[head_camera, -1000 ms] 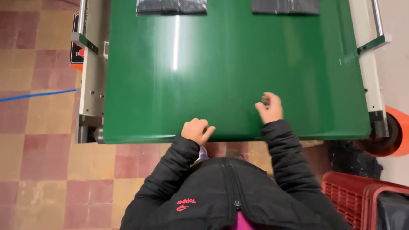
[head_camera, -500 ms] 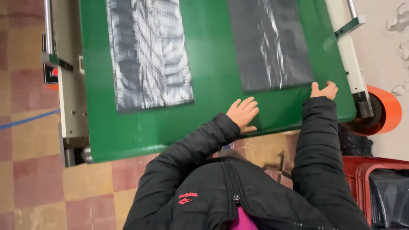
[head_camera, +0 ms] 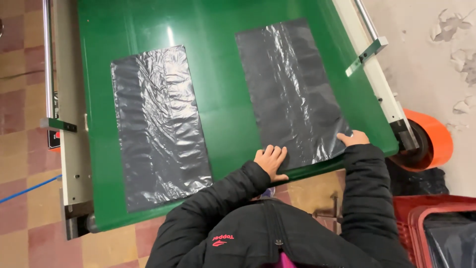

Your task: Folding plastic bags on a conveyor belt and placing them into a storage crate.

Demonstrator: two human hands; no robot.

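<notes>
The person leans over the near end of a green conveyor belt point(head_camera: 223, 114). Two flat black plastic bags lie on the belt, side by side and well apart. The right bag point(head_camera: 292, 89) reaches almost to the belt's near edge. The left bag point(head_camera: 158, 124) lies nearer the left side rail point(head_camera: 69, 124).

The left hand point(head_camera: 271, 161) rests palm down on the near left corner of the right bag, fingers extended and close together, pressing flat with nothing gripped. The right hand point(head_camera: 353, 138) sits at the near right corner of the same bag, fingers bent over the plastic; the view does not show whether the edge is pinched or only touched. Both arms wear black jacket sleeves point(head_camera: 218, 198).

An orange roller point(head_camera: 436, 139) sits at the right end of the belt frame. A red crate point(head_camera: 436, 218) stands on the floor at the lower right. The floor at the left is tiled point(head_camera: 25, 208).
</notes>
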